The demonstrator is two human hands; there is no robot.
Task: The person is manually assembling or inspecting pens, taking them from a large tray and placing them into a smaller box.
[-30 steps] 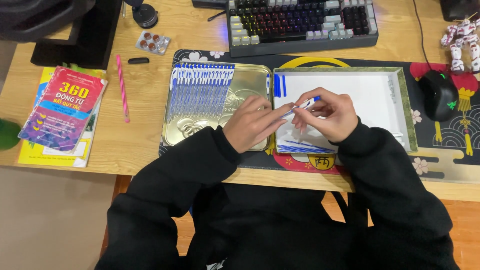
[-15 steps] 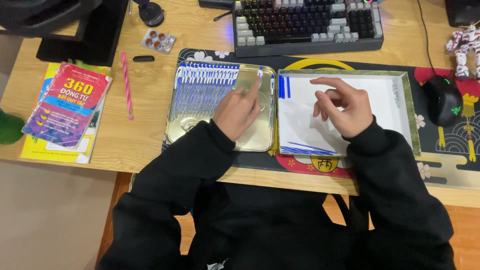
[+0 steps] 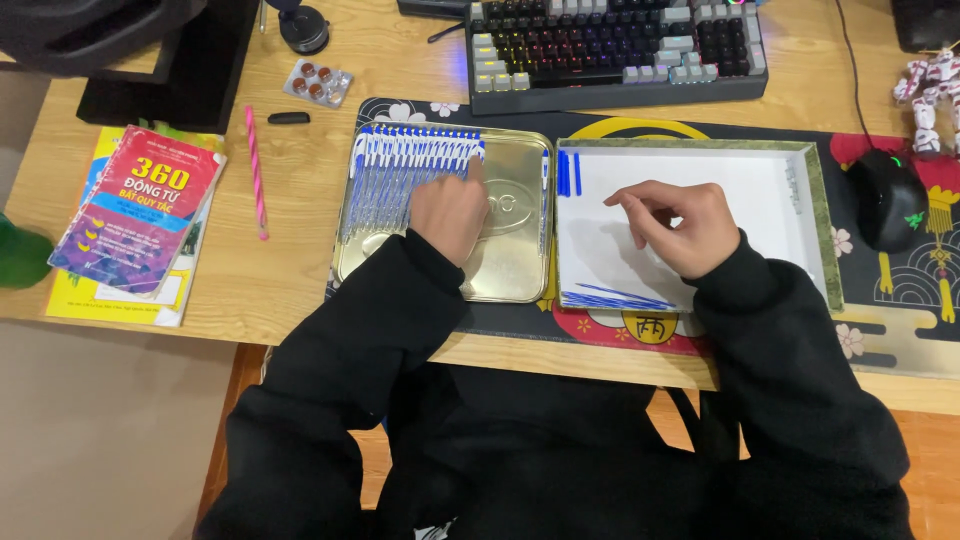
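Note:
A silver metal tin (image 3: 500, 285) lies on the desk mat with a row of several blue-and-white pens (image 3: 395, 180) in its left half. My left hand (image 3: 450, 212) lies over the tin, fingertips on the right end of that row; whether they grip a pen is hidden. One more pen (image 3: 545, 200) lies along the tin's right wall. To the right is a white tray with a green rim (image 3: 815, 230), with blue caps (image 3: 568, 172) in its top left corner and thin blue refills (image 3: 615, 297) at its near edge. My right hand (image 3: 675, 225) hovers over the tray, fingers loosely curled and holding nothing.
A backlit keyboard (image 3: 610, 45) lies behind the two trays. A black mouse (image 3: 888, 198) is on the right, with a small toy robot (image 3: 930, 85) beyond it. On the left are a stack of books (image 3: 135, 225), a pink pencil (image 3: 256, 170), a pill blister (image 3: 316, 82) and a monitor base (image 3: 170, 90).
Both hands held a pen together over the white tray a second ago. They parted; my left hand moved left across the tin to the pen row, and my right hand stayed over the tray, empty.

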